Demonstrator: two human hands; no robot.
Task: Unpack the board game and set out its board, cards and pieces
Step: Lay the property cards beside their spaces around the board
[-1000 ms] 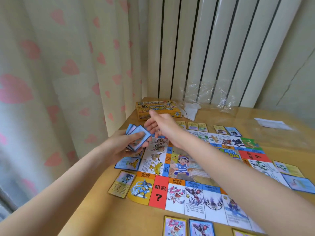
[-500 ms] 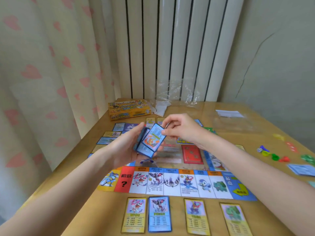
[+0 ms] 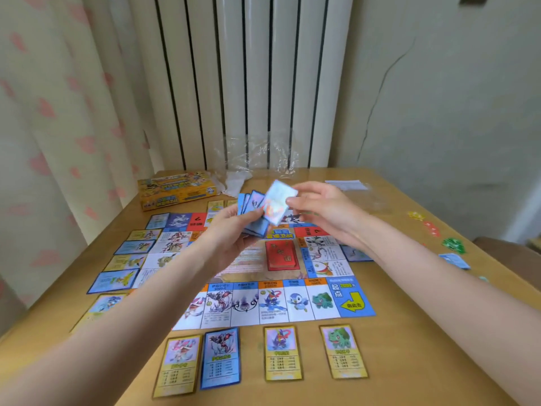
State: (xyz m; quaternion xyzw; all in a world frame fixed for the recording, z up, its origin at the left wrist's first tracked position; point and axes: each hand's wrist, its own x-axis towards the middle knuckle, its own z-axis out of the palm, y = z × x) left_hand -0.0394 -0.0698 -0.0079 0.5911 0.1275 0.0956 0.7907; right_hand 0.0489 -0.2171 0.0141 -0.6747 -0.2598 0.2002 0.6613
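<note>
**One Card Drawn From the Deck Above the Board**

Head view: I see my left hand (image 3: 231, 230) curled round a fanned deck (image 3: 254, 213), its grip closed on the lower edges, raised over the middle of the board (image 3: 355, 303). My right hand (image 3: 319, 206) pinches a single card (image 3: 277, 200) by its right edge, lifted just off the fan and tilted, its face glaring with light. The board lies flat on the bench (image 3: 409, 332). Four cards (image 3: 282, 353) sit along its near side and more run down its left. A red stack (image 3: 281, 255) rests in the board's centre. The box (image 3: 175, 190) stands at the far left corner, with coloured pieces (image 3: 453, 244) well apart at the right. I judge the card light, thin and glossy, likely to bend or slip; an edge pinch between thumb and fingertip suits it.
</note>
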